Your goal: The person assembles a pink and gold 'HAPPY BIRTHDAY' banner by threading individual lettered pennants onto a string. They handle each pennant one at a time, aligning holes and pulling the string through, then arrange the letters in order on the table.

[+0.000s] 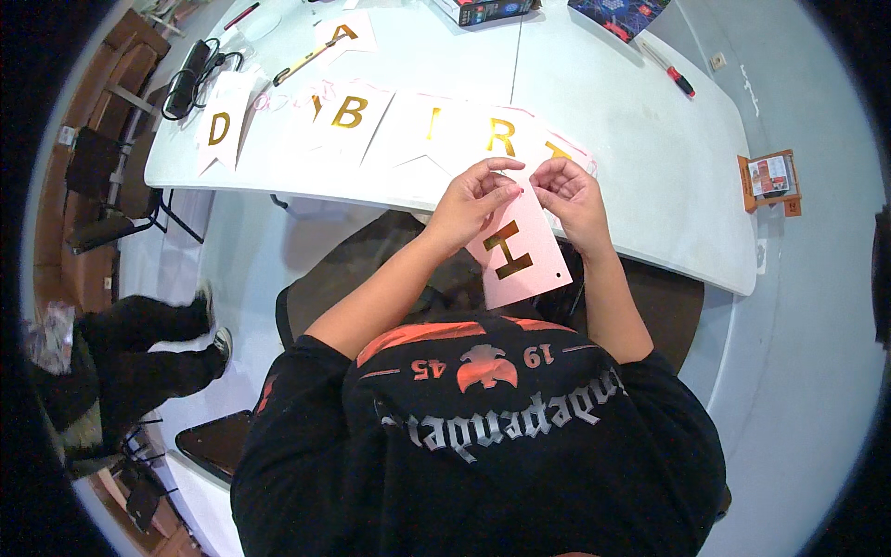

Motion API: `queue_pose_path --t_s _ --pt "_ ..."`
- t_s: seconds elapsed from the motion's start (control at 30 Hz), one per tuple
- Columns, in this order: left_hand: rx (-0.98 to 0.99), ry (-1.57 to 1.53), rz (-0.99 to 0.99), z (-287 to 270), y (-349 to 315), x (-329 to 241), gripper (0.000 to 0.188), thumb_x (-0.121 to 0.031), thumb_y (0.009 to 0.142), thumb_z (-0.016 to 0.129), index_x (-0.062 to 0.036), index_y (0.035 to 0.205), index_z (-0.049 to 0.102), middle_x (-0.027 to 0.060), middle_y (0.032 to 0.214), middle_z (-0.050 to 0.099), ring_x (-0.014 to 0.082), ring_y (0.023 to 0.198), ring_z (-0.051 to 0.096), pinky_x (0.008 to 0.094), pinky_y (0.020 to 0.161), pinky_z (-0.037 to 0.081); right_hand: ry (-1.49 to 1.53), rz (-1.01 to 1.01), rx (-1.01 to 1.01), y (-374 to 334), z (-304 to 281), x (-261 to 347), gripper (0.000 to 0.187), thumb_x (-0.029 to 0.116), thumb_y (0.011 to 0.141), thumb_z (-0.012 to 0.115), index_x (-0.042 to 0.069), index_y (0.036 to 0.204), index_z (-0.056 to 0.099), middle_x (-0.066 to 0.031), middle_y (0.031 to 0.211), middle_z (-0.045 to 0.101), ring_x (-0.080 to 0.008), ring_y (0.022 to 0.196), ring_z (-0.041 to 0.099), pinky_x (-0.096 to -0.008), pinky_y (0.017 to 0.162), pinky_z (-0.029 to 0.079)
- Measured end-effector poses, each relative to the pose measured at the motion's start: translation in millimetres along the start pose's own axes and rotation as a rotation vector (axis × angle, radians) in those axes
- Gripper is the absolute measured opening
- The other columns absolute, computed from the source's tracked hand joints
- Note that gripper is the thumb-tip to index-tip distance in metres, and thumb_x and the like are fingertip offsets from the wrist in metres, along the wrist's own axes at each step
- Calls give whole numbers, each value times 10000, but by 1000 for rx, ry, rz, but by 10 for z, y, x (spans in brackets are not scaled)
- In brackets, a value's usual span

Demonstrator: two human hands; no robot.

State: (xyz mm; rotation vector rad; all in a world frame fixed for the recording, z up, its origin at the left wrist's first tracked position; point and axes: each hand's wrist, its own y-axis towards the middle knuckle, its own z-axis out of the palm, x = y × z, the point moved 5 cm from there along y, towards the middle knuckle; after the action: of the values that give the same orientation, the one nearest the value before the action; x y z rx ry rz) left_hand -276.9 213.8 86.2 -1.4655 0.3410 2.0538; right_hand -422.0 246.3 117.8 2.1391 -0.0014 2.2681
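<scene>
A pink pennant card with a gold letter and a dark punched hole at one corner hangs tilted over the table's front edge. My left hand pinches its upper end between thumb and fingers. Close beside it, my right hand is closed in a pinch at the card's upper right edge; what lies between its fingertips is too small to make out. Just beyond my hands lies another gold-lettered pennant, in a row with a middle pennant and a left pennant. Thin pink ribbon loops between some of them.
On the white table lie a yellow-and-black utility knife beside a loose pennant, a black power adapter with its cable, a red-handled screwdriver and a dark blue box. A person's legs show at left.
</scene>
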Motion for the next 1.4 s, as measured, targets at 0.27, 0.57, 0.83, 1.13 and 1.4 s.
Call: queue_pose_path --t_s 0.27,0.57,0.83,1.13,1.4 --pt "-27 269 64 -40 -50 -36 96 -83 803 652 -53 881 698 22 844 650 79 801 574 230 720 458 6 72 -30 -15 -55 -88 129 -31 767 634 18 861 560 -41 807 606 -103 755 571 -232 712 475" --pt "-30 472 316 27 -68 -70 94 -76 783 653 -46 870 672 52 827 621 124 760 566 260 714 459 -38 140 -23 -49 -140 -224 106 -12 778 634 24 851 567 -33 805 604 -108 765 576 -233 731 468" --pt "-222 440 282 -39 -42 26 130 -104 816 612 -12 899 649 66 852 629 135 758 570 262 715 458 -215 19 -61 -122 -31 -28 235 40 781 666 -11 1002 604 -85 895 653 -142 864 611 -270 799 475" --pt "-154 196 104 19 -9 79 243 -64 825 612 -3 1060 595 45 827 629 77 752 575 216 672 466 -381 3 -73 -123 -38 -56 228 29 752 673 -26 972 658 -97 907 669 -141 796 629 -257 740 497" --pt "-123 286 79 -7 -6 167 293 -119 829 634 -64 1116 604 -1 865 611 29 686 512 176 592 436 -598 -120 -107 -104 -54 -55 142 72 746 682 -12 860 670 -104 803 666 -163 722 632 -266 682 487"
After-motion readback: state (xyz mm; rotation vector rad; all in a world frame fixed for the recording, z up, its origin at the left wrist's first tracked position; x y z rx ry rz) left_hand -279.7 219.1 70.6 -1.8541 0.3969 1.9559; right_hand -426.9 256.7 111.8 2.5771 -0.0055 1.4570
